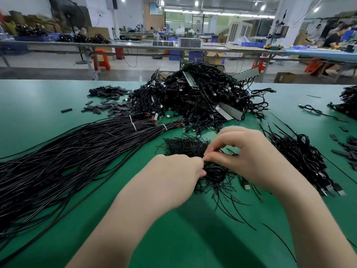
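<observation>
Together, left hand (179,171) and right hand (249,159) pinch the coiled cable (214,174).

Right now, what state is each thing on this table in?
Coil, wound in a loop, held by both hands.
Left hand, grips the coil's side.
Right hand, pinches the coil's top.
Long cables, bundled by white ties, lying flat.
Heap, cables and boards, tangled.
Thin wires, loose pile behind the coil.
Sleeves, scattered loose.
Right pile, coiled cables, laid down.
</observation>
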A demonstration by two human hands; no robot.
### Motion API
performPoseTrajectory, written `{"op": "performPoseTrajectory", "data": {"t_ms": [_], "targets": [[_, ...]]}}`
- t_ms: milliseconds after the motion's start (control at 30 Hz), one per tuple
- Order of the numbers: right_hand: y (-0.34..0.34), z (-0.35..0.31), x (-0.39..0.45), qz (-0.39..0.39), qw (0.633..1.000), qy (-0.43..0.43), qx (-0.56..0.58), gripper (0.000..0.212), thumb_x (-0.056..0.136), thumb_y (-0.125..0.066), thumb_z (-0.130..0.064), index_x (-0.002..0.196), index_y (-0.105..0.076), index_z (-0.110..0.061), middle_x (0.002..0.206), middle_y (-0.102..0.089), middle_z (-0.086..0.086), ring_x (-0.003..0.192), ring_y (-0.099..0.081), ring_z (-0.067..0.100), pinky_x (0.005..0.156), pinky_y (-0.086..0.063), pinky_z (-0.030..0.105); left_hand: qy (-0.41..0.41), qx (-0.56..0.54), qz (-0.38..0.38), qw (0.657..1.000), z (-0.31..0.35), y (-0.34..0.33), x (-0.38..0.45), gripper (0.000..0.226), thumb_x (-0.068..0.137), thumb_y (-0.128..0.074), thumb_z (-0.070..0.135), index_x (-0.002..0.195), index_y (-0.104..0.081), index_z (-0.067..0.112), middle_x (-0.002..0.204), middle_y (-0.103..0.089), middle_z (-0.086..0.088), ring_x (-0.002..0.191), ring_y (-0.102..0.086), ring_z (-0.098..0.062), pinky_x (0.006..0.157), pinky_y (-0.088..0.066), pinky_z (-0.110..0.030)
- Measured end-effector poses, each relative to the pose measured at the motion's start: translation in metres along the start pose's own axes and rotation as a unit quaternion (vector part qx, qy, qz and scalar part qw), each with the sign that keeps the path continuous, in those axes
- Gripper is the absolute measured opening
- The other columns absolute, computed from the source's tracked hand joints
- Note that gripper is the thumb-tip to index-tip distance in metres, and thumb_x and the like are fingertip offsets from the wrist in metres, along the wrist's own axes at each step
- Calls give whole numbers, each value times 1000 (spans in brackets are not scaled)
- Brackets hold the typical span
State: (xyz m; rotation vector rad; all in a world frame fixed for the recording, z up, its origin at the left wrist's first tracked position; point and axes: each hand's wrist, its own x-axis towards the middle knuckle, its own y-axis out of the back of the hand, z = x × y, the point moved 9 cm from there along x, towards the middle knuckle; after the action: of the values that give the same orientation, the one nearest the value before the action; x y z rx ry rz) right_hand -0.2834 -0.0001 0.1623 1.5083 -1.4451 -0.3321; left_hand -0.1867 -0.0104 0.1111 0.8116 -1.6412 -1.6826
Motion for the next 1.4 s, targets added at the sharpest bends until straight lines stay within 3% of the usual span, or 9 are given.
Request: {"op": "performPoseTrajectory", "data": {"t_ms": [100,200,300,433,633,767,900,1200,1400], "targets": [[-9,20,-11,-118,971,-65,196,18,74,-75,-49,77,-76,-31,79,-74,-4,66,-62,12,65,-47,20,-65,-131,-75,986,12,4,-17,33,103,-32,44,77,-38,25,73,-46,7,66,-45,-6,61,-36,-25],[-18,18,-18,-178,912,-71,362,5,75,-77,-26,72,-75,-24,71,-70,4,64,-61,16,61,-50,25,-174,-301,-107,931,26,22,-31,24,102,-41,38,86,-54,27,71,-52,7,63,-47,-1,63,-40,-16],[-10,17,-6,-57,904,-63,420,27,85,-67,-3,69,-74,-24,66,-67,0,60,-58,9,59,-48,19,-159,-510,-38,845,15,36,-20,25,99,-43,34,84,-60,23,70,-52,13,66,-47,-3,66,-43,-16],[0,10,2,103,960,-50,257,12,88,-68,-19,78,-68,-11,65,-63,4,58,-49,7,55,-40,22,-8,-688,75,722,-20,23,3,29,103,-42,23,80,-58,15,57,-46,15,52,-38,0,55,-31,-14],[-1,4,3,158,974,-59,149,12,90,-67,-20,78,-69,-16,58,-57,-17,54,-50,0,53,-34,9,84,-535,194,818,-39,22,4,31,102,-43,36,78,-63,32,61,-56,13,64,-51,-9,74,-46,-31],[3,-3,2,175,978,-29,107,13,91,-67,-20,78,-67,-16,59,-55,-17,58,-51,-1,55,-34,9,101,-430,260,859,-39,36,-5,22,100,-42,38,92,-55,22,81,-62,2,80,-53,-6,74,-40,-17],[4,-5,1,180,976,-23,120,14,91,-67,-18,77,-65,-20,60,-55,-21,58,-52,-2,56,-33,8,90,-430,286,852,-37,43,-10,5,99,-44,38,100,-48,39,83,-63,5,82,-55,-5,79,-39,-15],[-11,5,3,134,943,-93,289,19,90,-67,-28,75,-65,-16,71,-65,4,62,-53,5,55,-42,17,24,-541,278,794,-36,44,-4,14,101,-48,24,90,-55,27,62,-56,16,60,-48,-1,65,-41,-21],[-42,17,2,41,837,-195,510,20,68,-73,-42,75,-78,-24,75,-72,-5,61,-59,3,57,-49,16,6,-616,233,753,-34,33,6,17,103,-46,19,89,-55,23,52,-50,20,55,-44,4,61,-40,-17]]}}
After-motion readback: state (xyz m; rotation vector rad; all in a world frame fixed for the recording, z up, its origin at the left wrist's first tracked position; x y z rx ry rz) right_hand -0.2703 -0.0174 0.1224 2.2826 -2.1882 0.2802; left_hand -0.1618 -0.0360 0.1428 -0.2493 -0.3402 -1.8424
